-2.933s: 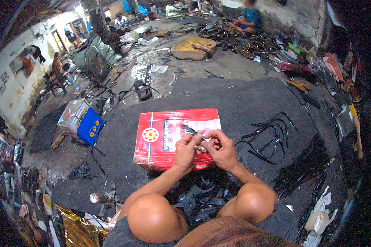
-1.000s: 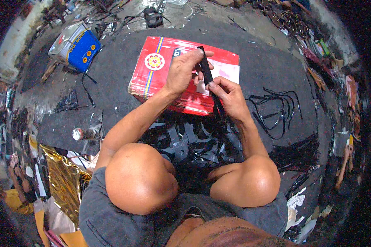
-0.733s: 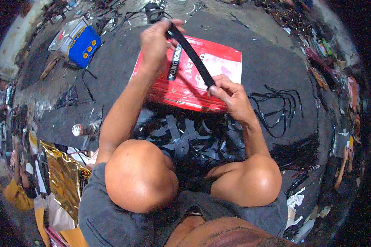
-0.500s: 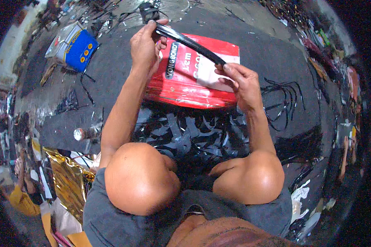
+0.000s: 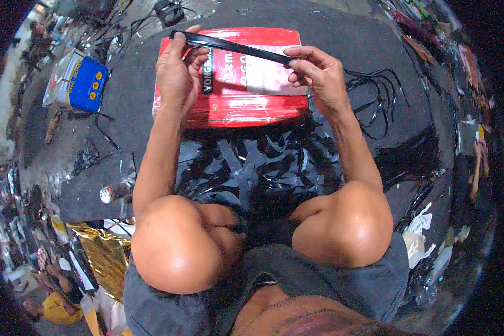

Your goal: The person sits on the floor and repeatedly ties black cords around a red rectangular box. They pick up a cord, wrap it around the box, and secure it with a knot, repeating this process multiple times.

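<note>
Head view: your left hand (image 5: 176,75) pinches one end of a glossy black strip (image 5: 235,47) between thumb and fingers; your right hand (image 5: 325,78) grips the other end likewise. It spans above the red box (image 5: 246,109), dark scraps (image 5: 229,159) lying nearer you.

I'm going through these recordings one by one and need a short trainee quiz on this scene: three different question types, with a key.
1. Multiple choice: what do the left hand and the right hand both hold? A) a brush; B) a black strip; C) a bottle.
2. True or false: the blue tin stands to the left of the red box.
3. Short answer: what colour is the shiny foil beside the person's left knee?

Key: 1: B. 2: True. 3: Gold.
</note>
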A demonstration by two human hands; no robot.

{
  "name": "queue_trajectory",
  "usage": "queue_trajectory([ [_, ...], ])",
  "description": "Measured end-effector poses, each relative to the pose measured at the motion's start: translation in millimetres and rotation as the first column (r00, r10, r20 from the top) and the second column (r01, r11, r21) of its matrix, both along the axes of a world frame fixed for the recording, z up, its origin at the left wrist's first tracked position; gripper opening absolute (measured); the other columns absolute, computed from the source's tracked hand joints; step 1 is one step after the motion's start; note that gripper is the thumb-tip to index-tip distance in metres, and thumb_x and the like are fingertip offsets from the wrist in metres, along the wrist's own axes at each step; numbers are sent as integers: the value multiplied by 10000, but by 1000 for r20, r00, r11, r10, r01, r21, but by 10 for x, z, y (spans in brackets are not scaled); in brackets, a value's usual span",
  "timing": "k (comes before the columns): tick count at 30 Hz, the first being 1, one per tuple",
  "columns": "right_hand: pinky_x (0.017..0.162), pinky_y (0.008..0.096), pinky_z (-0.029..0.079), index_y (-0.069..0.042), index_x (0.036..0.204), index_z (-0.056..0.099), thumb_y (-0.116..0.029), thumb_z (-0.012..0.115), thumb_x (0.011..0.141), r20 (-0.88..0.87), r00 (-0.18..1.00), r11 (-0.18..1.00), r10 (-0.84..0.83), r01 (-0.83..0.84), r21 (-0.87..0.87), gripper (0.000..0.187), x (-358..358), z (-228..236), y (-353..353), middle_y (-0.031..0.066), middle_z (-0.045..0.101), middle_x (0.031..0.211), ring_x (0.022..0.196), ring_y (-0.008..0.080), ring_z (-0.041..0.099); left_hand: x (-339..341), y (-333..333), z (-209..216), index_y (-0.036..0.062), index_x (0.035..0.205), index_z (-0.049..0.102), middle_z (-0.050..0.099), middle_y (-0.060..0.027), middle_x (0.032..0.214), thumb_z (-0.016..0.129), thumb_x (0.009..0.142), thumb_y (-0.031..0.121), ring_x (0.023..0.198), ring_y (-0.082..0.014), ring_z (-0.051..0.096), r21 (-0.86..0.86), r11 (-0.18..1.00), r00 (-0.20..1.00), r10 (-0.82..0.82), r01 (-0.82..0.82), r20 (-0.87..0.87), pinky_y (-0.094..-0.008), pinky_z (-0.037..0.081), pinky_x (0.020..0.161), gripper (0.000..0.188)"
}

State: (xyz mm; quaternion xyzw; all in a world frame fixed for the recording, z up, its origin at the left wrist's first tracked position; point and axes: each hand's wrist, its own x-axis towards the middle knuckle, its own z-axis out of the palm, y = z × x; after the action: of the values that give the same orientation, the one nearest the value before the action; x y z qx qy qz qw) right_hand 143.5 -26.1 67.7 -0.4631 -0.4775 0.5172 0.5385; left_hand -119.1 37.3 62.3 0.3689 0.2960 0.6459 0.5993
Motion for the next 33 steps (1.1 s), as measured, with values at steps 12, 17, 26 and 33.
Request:
queue_trajectory([
  [12,611,233,492,-38,1007,742,-131,700,865,391,920,996,-33,-4,94,174,712,510,-105,41,701,816,730,87,641,-78,-389,423,-24,994,712,719,-107,883,713,865,13,769,-187,727,74,986,845,-87,148,-528,-276,594,683,134],
  [17,591,234,443,-10,977,725,-73,673,845,306,950,990,-64,23,136,155,829,743,-329,13,639,752,634,69,548,2,-602,640,-41,981,709,708,-89,818,708,879,44,756,-151,713,25,974,775,-164,225,-611,-264,578,672,133],
  [26,595,231,400,-26,962,687,-53,665,811,208,971,978,-117,76,195,155,896,1090,-586,-2,615,768,659,68,532,103,-602,1191,-17,891,642,628,-13,726,631,917,130,630,-104,555,65,861,476,-214,505,-853,-277,444,573,150],
  [33,623,227,437,-15,1020,673,-67,673,839,210,970,942,-119,44,332,188,903,1084,-652,-15,621,792,689,61,556,221,-883,1190,-16,958,578,599,-205,758,569,891,144,672,-281,598,425,811,283,331,403,-900,-399,465,649,174],
])
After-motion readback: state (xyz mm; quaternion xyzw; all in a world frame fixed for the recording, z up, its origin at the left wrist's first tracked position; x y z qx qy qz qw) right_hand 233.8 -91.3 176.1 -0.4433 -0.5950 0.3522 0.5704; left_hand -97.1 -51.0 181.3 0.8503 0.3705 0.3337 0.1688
